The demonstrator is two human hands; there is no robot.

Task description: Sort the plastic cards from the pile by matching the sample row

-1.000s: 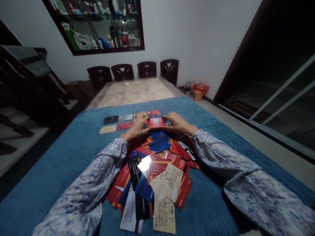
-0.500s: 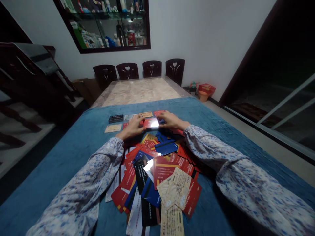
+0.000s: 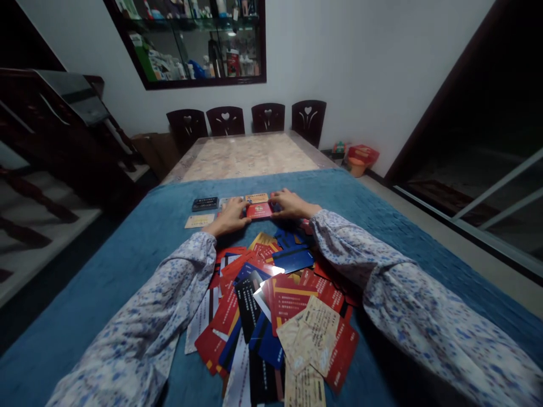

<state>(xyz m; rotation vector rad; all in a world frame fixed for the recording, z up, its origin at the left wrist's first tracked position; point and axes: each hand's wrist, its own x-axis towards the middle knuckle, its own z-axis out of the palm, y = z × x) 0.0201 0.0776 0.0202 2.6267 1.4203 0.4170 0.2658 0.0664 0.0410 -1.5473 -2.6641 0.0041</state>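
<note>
A red card (image 3: 259,211) lies between my two hands at the far side of the card pile. My left hand (image 3: 232,217) has its thumb and fingers closed on the card's left end. At the opposite end, the fingers of my right hand (image 3: 292,204) are bent against it; a blue card shows partly beneath them. Just behind the red card is an orange-yellow card (image 3: 257,198). A black card (image 3: 205,203) and a cream card (image 3: 199,221) lie left of my left hand. Other cards there are partly covered by my hands.
Nearer to me spreads a loose heap of red, blue, black and cream cards (image 3: 297,299) on a blue cloth (image 3: 139,265). Beyond the cloth the bare tabletop (image 3: 254,152) reaches toward dark chairs (image 3: 226,120). A red bag (image 3: 362,154) sits on the floor at right.
The view has shifted slightly, so the scene sits a little to the right. The red card now lies flatter and its bright glare is gone, with both hands still at its ends.
</note>
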